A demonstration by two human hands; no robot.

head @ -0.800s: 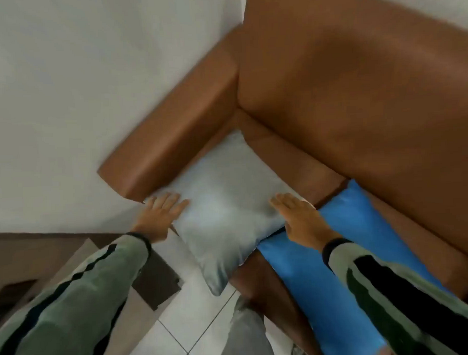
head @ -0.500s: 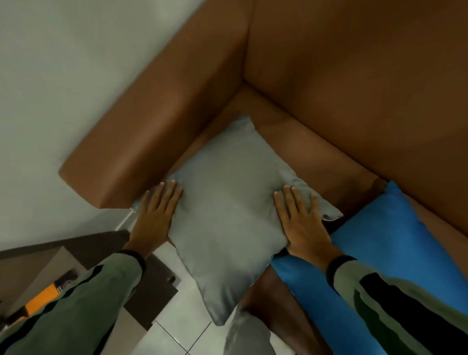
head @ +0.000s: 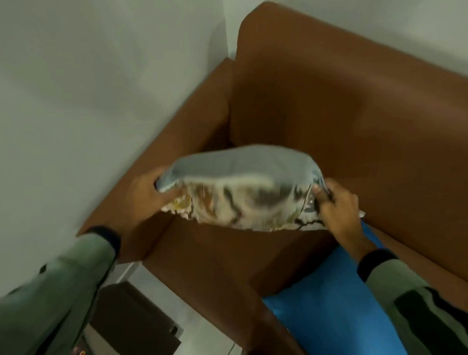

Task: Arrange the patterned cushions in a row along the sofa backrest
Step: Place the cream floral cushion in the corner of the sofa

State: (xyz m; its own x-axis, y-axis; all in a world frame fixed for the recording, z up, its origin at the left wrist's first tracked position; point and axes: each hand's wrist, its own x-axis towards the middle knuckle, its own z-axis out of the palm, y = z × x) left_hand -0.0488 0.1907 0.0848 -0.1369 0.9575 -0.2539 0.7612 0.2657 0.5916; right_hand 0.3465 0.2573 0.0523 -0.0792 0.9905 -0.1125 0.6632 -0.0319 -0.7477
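Note:
A cushion (head: 244, 187) with a plain grey back and a patterned cream, brown and yellow front hangs in the air above the seat of the brown sofa (head: 358, 125), near its left corner. My left hand (head: 146, 191) grips its left edge and my right hand (head: 337, 205) grips its right edge. The cushion is tipped so the patterned face turns toward me and down. A blue cushion (head: 333, 314) lies flat on the seat at the lower right, under my right forearm.
The sofa's left armrest (head: 179, 152) runs along a white wall (head: 79, 103). The tall backrest fills the right side. A dark brown low cabinet (head: 131, 321) with an orange-printed item on it stands on the pale tiled floor (head: 201, 332) by the sofa's front.
The grey cushion lay flat on the seat with both hands pressed on it. Now both hands hold its edges, it is lifted off the seat and turned, showing its patterned side.

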